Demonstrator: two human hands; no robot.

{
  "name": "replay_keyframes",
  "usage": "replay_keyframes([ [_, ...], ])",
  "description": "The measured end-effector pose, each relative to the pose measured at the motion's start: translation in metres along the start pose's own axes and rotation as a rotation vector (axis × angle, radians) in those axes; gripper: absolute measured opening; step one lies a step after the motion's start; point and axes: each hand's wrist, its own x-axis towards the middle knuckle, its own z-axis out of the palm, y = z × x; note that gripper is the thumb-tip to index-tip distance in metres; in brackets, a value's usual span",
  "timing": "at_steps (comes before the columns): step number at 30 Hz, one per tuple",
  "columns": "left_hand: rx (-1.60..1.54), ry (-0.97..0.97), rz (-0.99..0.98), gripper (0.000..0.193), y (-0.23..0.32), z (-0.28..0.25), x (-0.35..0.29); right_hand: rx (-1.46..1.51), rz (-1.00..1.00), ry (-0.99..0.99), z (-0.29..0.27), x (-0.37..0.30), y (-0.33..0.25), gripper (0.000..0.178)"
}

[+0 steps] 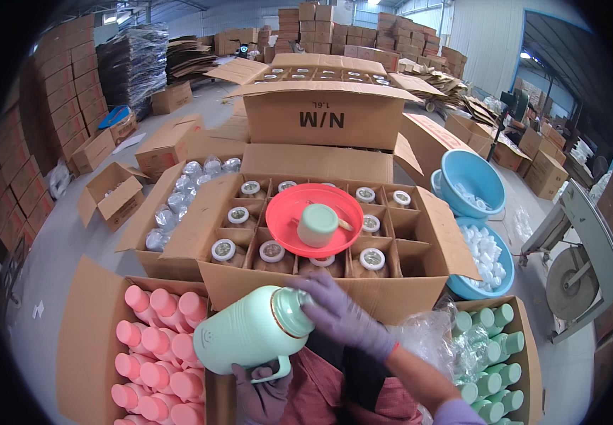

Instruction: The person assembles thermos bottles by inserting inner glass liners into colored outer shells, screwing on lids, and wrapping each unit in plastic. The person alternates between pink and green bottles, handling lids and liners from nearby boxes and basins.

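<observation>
Here's mint flask [242, 333], tilted, mouth [291, 312] rightward, before divided carton [405, 290]; left hand [260, 395] curled round handle [284, 367], right hand [342, 315] half-bent over mouth, any grip unclear; atop carton, red basin [283, 212] bearing mint cup [318, 225].

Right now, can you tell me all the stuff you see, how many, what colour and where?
Middle box: one, brown, centre
White-rimmed bottles: about eleven, in the middle box
Red tray: one, red, over those bottles
Mint cup: one, pale green, on the tray
Mint flask: one, pale green, tilted, front
Pink flasks: many, pink, left front box
Mint-capped flasks: many, pale green, right front box
Blue basins: two, blue, right
White pieces: many, white, in the basins
Other boxes: many, brown, all around
Grey machine: one, grey, far right
Left hand: one, purple-grey glove, at the flask's handle
Right hand: one, purple glove, at its neck
</observation>
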Motion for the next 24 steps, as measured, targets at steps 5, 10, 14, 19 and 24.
replay_keyframes([
  [5,0.011,-0.143,0.039,0.054,0.004,0.026,0.027,-0.787,0.177,0.191,-0.029,0.093,0.109,0.069],
  [10,-0.045,-0.141,0.092,0.055,0.019,0.020,0.027,-0.101,0.132,0.177,-0.043,0.101,0.059,0.077],
  [14,-0.077,-0.190,-0.063,0.058,0.006,0.023,0.023,0.110,-0.171,0.003,-0.038,0.022,-0.010,0.083],
  [19,0.301,-0.244,0.047,0.047,-0.018,0.048,0.006,0.232,0.039,0.060,-0.027,-0.046,0.002,0.090],
  [24,2.705,-0.546,0.894,0.029,-0.002,0.035,0.007,1.376,0.801,0.038,-0.042,-0.062,0.009,0.055],
])
